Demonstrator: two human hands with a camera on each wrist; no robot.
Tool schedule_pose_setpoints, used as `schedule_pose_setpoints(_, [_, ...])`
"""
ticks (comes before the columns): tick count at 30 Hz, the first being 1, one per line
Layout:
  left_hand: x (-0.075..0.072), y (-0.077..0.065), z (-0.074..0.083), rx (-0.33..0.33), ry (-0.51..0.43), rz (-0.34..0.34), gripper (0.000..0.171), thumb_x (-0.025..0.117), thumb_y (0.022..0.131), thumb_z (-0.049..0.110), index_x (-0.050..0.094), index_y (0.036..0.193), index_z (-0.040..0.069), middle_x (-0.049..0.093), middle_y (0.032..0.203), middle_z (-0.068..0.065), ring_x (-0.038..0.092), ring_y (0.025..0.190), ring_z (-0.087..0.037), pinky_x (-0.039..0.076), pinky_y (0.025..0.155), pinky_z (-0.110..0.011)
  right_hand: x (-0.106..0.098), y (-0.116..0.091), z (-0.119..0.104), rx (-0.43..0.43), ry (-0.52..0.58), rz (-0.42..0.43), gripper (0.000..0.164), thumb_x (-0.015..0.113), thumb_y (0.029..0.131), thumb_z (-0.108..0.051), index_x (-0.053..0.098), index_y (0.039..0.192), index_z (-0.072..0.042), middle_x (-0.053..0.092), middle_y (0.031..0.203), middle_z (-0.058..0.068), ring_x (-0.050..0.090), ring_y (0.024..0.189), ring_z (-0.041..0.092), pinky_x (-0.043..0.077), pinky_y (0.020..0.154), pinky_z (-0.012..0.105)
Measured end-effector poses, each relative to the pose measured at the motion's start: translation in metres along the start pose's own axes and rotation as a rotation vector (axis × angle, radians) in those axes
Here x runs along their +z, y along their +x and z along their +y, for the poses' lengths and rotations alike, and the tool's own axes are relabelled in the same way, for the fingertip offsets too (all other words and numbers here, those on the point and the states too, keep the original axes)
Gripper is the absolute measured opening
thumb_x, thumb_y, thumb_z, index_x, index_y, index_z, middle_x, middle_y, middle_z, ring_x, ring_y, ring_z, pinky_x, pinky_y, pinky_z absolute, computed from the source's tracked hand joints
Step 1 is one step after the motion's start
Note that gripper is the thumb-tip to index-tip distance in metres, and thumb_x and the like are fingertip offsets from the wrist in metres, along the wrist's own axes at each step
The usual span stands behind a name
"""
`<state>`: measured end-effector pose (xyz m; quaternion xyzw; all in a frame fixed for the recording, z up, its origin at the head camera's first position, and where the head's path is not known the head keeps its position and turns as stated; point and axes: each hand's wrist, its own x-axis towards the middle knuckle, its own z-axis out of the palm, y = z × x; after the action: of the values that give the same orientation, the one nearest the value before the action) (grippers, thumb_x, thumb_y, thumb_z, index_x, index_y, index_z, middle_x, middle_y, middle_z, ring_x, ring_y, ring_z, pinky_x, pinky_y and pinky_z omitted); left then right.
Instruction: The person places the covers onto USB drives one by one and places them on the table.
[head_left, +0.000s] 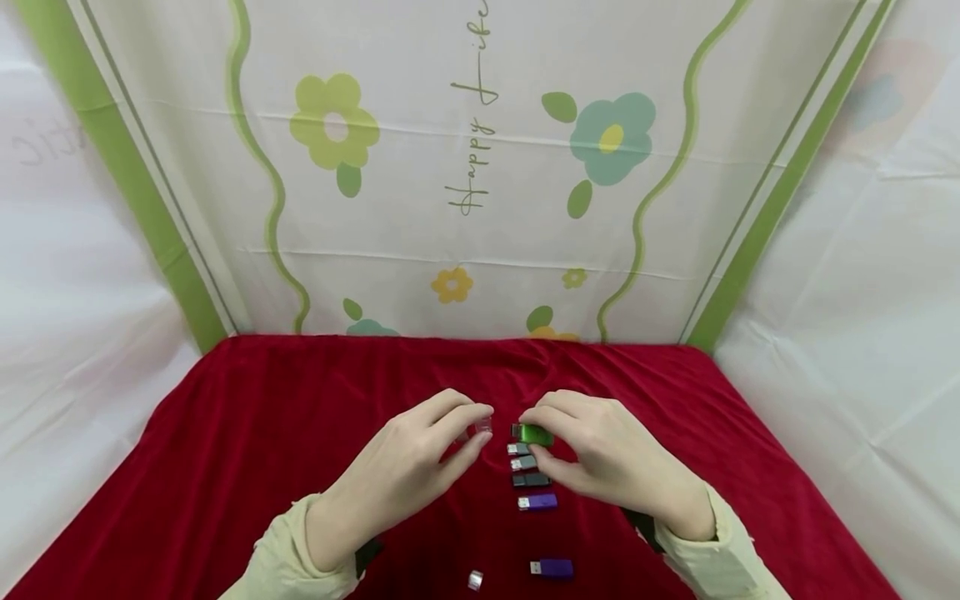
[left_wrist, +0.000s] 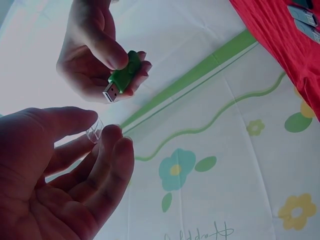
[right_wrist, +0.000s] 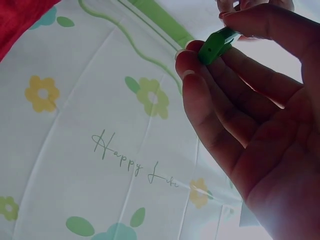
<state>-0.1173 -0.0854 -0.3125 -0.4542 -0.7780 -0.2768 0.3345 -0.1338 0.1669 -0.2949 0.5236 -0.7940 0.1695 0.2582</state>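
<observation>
Between thumb and fingers my right hand (head_left: pixel 603 446) pinches a green USB flash drive (head_left: pixel 537 434), its metal plug pointing left. In the left wrist view the plug of the drive (left_wrist: pixel 125 75) is bare. My left hand (head_left: pixel 408 458) pinches a small clear plastic cap (head_left: pixel 483 426), seen also in the left wrist view as a clear cap (left_wrist: pixel 94 131) at the fingertips. Cap and drive are apart, with a short gap between them. Below the right hand lies a column of flash drives: a dark one (head_left: pixel 531 480), a purple one (head_left: pixel 537 502) and grey ones (head_left: pixel 522 462).
Nearer the front of the red cloth (head_left: pixel 300 433) lies another purple flash drive (head_left: pixel 552 568). A small clear or silvery cap (head_left: pixel 475 580) rests to its left. White printed curtains (head_left: pixel 420 233) stand behind and at both sides of the table.
</observation>
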Motion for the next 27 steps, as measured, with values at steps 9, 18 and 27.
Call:
schedule_pose_setpoints(9, [0.0023,-0.0011,0.0009,-0.010,0.006,-0.016,0.023,0.074,0.086,0.007,0.067,0.108,0.005,0.061,0.100,0.001,0.058,0.074,-0.006,0.048,0.066,-0.012,0.0005,0.0000,0.0038,-0.004,-0.007,0.003,0.026,0.076,0.076,-0.004,0.069,0.100,-0.007,0.062,0.095,-0.003,0.054,0.071,0.004,0.047,0.059,0.014])
schedule_pose_setpoints(18, [0.0058,-0.0014,0.0009,-0.012,0.023,-0.029,0.026,0.076,0.085,0.007,0.066,0.109,0.006,0.061,0.100,0.001,0.058,0.073,-0.005,0.049,0.066,-0.012,-0.0003,0.0003,0.0052,-0.013,0.002,0.010,0.025,0.076,0.077,-0.004,0.070,0.101,-0.006,0.063,0.097,-0.001,0.058,0.072,0.007,0.049,0.061,0.015])
schedule_pose_setpoints(27, [0.0079,-0.0022,0.0024,0.003,0.036,-0.047,0.027,0.076,0.084,0.006,0.067,0.108,0.006,0.061,0.097,0.002,0.057,0.071,-0.006,0.047,0.065,-0.010,0.0022,-0.0021,0.0047,-0.013,0.003,-0.002,0.025,0.076,0.077,-0.004,0.070,0.101,-0.006,0.063,0.098,-0.002,0.058,0.075,0.006,0.049,0.063,0.015])
